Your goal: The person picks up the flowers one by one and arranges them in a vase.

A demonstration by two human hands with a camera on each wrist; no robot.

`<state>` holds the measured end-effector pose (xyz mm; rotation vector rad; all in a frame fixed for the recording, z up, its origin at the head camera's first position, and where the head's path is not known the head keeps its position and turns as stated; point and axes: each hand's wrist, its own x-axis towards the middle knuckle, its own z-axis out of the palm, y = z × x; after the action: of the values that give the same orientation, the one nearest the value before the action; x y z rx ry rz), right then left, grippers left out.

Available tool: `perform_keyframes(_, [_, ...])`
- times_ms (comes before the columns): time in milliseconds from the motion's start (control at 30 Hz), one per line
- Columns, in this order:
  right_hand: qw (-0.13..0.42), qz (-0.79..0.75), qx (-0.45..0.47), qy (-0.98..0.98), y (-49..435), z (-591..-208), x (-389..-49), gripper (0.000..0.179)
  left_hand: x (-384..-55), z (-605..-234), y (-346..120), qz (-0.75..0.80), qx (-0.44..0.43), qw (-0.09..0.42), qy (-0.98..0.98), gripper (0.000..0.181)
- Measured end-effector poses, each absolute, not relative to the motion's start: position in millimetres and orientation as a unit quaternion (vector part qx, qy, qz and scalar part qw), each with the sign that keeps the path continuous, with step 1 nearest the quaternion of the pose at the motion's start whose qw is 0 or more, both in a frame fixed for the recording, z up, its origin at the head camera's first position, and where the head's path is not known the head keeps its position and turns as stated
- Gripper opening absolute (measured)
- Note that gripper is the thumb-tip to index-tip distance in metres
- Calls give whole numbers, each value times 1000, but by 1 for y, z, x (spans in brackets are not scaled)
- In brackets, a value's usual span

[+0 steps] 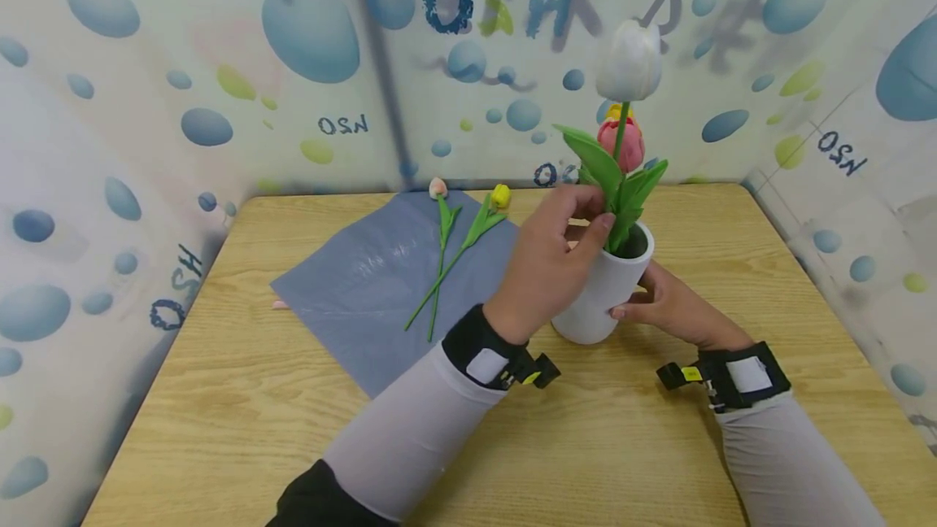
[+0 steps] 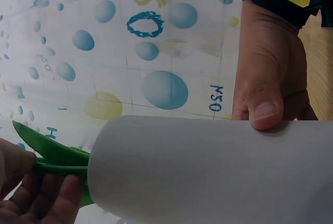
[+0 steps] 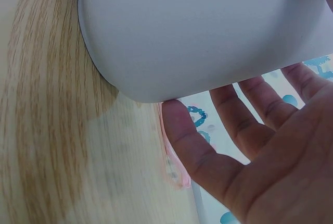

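Note:
A white vase (image 1: 596, 299) stands on the wooden table, right of centre. From its mouth rises a tall white tulip (image 1: 629, 63) with broad green leaves, and a pinkish-red tulip (image 1: 622, 149) shows behind its stem. My left hand (image 1: 545, 259) is at the vase's rim, pinching the green stem (image 2: 62, 169) between thumb and fingers. Low on the vase's right side, my right hand (image 1: 681, 307) holds it, thumb in front and fingers round the back. Those fingers (image 3: 195, 151) meet the vase wall in the right wrist view.
Left of the vase, a grey-blue sheet (image 1: 351, 275) lies flat. Across it rest two crossed tulips, one pale pink (image 1: 437, 189) and one yellow (image 1: 501, 196). A small pink strip (image 1: 280, 305) pokes out at the sheet's left corner. Behind the table (image 1: 220, 397) hangs a patterned curtain (image 1: 220, 63).

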<state>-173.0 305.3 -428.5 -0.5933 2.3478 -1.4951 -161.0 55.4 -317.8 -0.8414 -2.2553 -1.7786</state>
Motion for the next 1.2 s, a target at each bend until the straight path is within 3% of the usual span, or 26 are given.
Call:
perform_keyframes(567, [150,-521,-204,815,305,-430,-174,85,-163,-320,61,-502,-310,108,-800,23])
perform_keyframes(1200, [144,-522,-211,814,306,-431,-175,87,-165,-318,62,-526,-289,115,-792,26])
